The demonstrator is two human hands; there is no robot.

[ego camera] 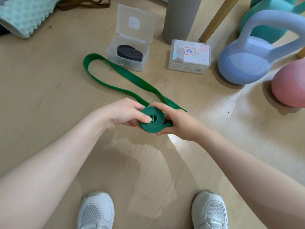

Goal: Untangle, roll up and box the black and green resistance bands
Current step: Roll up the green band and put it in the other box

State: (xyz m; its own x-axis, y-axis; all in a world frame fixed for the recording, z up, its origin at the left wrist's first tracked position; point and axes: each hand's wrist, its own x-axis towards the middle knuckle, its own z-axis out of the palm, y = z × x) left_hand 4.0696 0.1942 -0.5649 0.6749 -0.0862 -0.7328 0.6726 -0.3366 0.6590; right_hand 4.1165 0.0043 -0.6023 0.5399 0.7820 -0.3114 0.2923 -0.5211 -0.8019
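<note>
Both hands hold the rolled part of the green band (152,120) above the wooden floor (49,90). The left hand (127,114) pinches the coil, thumb pressed near its centre and fingers curled beneath. The right hand (175,121) cups the coil's outer edge, fingers curled round its far side and thumb under the near side. The unrolled rest of the green band trails away across the floor in a long loop that ends just beside the open clear box (128,55). Inside that box lies the black band (129,52), rolled up. A closed clear box (189,57) with a label stands near it, beside a blue kettlebell (247,63).
</note>
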